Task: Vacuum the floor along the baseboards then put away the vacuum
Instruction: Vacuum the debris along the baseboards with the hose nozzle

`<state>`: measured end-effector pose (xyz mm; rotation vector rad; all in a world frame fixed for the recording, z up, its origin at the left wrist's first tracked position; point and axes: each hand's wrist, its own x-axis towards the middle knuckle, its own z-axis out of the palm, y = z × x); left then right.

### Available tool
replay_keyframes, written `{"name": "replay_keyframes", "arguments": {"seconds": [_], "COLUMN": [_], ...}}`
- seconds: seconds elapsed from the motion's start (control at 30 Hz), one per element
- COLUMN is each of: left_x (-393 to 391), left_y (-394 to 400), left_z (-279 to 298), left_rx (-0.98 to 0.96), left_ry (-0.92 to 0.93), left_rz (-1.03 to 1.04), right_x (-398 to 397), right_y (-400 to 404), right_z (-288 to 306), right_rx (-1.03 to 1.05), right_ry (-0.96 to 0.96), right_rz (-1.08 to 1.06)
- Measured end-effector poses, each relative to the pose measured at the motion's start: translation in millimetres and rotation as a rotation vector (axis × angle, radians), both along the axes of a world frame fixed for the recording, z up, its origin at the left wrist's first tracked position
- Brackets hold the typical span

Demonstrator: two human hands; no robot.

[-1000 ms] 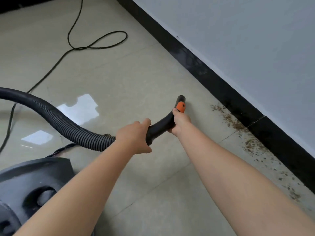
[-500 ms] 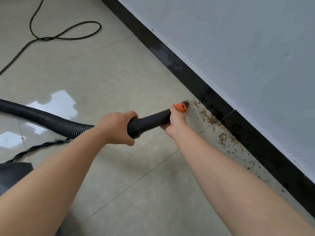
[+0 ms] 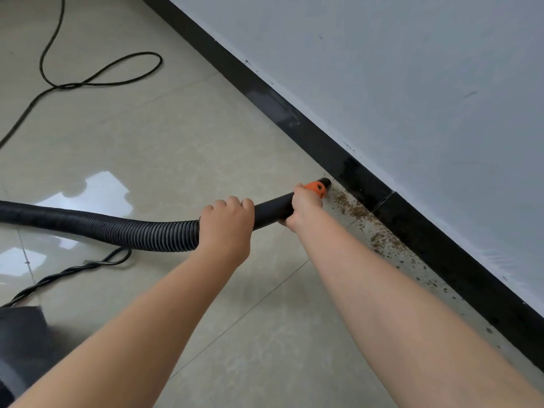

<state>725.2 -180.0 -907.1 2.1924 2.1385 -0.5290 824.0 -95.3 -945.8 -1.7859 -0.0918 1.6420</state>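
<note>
Since a moment before, we had swung the nozzle from open floor to the baseboard — its tip just beyond our right hand, which gripped the tube; left hand gripped the hose. Crumbs beside our fingers remained — vacuuming was likely just starting.

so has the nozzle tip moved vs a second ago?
Yes. The nozzle tip has moved toward the baseboard: it was well short of the debris strip, and now sits at that strip's far end, right by the baseboard.
</note>
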Motion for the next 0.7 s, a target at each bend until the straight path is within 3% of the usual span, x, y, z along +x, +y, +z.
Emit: {"name": "replay_keyframes", "arguments": {"seconds": [0.17, 0.43, 0.7], "left_x": [-4.0, -17.9, -15.2], "left_y": [1.0, 23.7, 8.1], "left_z": [-7.3, 2.6, -18.3], "left_rx": [-0.041, -0.06, 0.069], "left_ry": [-0.059, -0.139, -0.022], "left_rz": [0.05, 0.092, 0.074], "right_x": [-4.7, 0.2, -13.7], "right_y": [1.1, -10.1, -0.7], "right_z": [-5.0, -1.0, -0.7], "right_rx": [0.012, 0.198, 0.117], "right_ry": [-0.027, 0.371, 0.207], "right_rz": [0.019, -0.087, -0.066]}}
